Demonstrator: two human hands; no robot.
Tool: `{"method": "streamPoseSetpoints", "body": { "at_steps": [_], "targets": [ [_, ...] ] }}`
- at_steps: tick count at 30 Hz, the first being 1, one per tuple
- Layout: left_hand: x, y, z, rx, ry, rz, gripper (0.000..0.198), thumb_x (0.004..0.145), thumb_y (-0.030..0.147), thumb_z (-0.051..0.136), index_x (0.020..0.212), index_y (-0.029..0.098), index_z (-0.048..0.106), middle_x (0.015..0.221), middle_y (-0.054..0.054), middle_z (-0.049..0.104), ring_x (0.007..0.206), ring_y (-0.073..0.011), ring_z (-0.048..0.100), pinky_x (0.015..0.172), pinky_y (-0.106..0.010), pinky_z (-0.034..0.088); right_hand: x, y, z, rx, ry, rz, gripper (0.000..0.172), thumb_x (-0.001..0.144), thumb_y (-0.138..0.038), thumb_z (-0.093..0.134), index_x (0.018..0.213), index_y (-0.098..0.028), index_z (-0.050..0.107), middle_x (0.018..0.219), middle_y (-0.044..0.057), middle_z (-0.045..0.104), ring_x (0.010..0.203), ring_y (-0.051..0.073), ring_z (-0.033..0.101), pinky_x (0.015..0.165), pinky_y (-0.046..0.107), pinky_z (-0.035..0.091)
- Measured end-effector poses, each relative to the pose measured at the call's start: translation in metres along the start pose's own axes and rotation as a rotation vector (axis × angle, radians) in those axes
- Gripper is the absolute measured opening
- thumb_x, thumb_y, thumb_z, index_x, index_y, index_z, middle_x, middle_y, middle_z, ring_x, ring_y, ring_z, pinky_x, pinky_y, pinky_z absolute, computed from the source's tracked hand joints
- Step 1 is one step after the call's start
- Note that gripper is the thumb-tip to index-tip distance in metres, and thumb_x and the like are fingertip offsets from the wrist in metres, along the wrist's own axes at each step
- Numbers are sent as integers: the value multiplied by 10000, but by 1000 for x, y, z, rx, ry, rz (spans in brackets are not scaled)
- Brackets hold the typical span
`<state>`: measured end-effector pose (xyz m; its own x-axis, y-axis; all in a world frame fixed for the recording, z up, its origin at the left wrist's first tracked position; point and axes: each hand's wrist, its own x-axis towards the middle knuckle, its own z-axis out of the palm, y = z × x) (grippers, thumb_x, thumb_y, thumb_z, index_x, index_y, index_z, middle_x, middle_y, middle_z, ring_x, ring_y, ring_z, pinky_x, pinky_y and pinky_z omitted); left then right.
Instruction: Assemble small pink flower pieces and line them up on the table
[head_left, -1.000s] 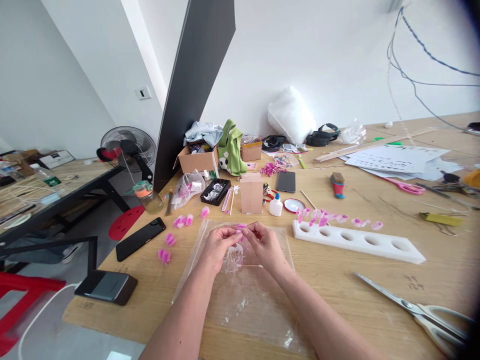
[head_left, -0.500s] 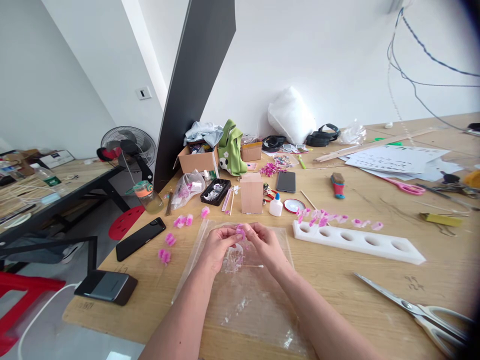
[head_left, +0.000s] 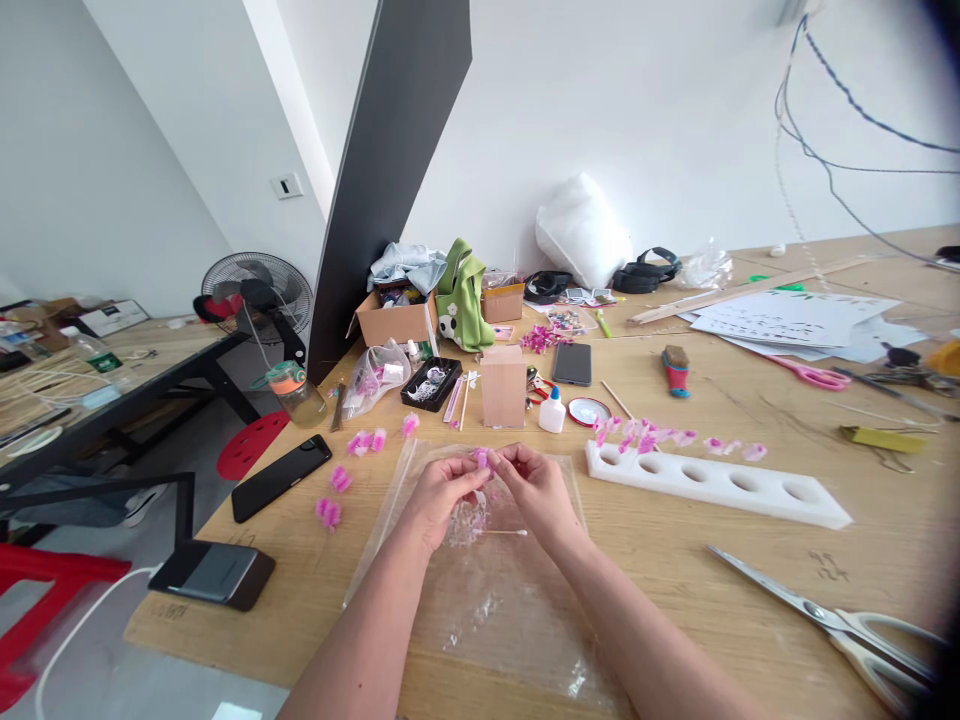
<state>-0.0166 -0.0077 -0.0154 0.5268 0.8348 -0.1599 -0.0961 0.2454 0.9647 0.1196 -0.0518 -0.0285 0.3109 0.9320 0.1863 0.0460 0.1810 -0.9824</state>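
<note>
Fingertips of my left hand [head_left: 444, 492] pinch a small pink flower piece [head_left: 481, 457] from one side. My right hand [head_left: 534, 490] is closed on the piece's other side, thumb and forefinger together. Both hands are over a clear plastic sheet [head_left: 510, 620] on the table. Below them on the sheet lie a tangle of clear and whitish bits [head_left: 466, 524] and a cotton swab [head_left: 504, 532]. Several fluffy pink flower pieces [head_left: 328, 513] rest left of the sheet. To the right, a row of pink petals [head_left: 646, 436] runs along a white block with round holes [head_left: 705, 487].
Behind the hands stand a wooden block [head_left: 503, 388], a glue bottle [head_left: 552, 411] and a round lid [head_left: 589, 411]. Large scissors [head_left: 825, 615] lie at front right. A black phone [head_left: 281, 478] and a power bank [head_left: 214, 574] are near the left edge.
My fingers have shifted slightly around the pink flower piece, and my right hand has turned a little. The things on the table have stayed where they were.
</note>
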Motion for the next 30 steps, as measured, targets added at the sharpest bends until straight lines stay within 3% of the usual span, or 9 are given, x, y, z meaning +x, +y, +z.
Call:
{"method": "streamPoseSetpoints", "body": {
  "at_steps": [4,10,16,21,26,30],
  "targets": [
    [1,-3,-1,28,4,22,210,601,302,786,646,123,686,664,-22,593,633,-98,492,574,-218,351,0,-1,0,-3,18,11,381,742,-525,624,711,-145,611,692,64,644,623,169,567,575,265,443],
    [0,-1,3,9,-20,5,341,617,341,785,883,143,701,816,-41,629,682,-110,549,583,-215,360,0,-1,-1,8,37,15,371,748,-513,621,708,-145,603,686,59,634,618,160,549,579,264,429],
    [2,-2,2,15,95,97,236,629,345,765,681,134,672,677,-10,591,629,-95,517,579,-214,374,0,-1,1,-3,15,55,424,725,-562,623,715,-138,609,676,46,620,600,152,527,558,256,401],
    [4,-5,0,51,169,170,211,631,325,756,690,140,674,750,-38,640,688,-120,538,598,-217,392,-1,-4,1,-1,-7,69,499,794,-626,492,649,-155,574,622,20,556,624,151,498,567,252,371],
    [5,-5,0,114,210,228,211,635,331,748,652,138,664,772,-45,640,678,-121,525,582,-215,389,-2,-6,3,28,-95,112,432,709,-566,630,711,-134,615,625,9,558,578,130,471,541,242,351],
    [6,-7,0,119,217,231,201,635,329,740,655,140,673,792,-47,647,663,-115,518,578,-213,395,-2,-2,2,13,-77,111,374,711,-505,634,720,-131,613,601,-4,544,555,117,452,533,236,335]
  ]
}}
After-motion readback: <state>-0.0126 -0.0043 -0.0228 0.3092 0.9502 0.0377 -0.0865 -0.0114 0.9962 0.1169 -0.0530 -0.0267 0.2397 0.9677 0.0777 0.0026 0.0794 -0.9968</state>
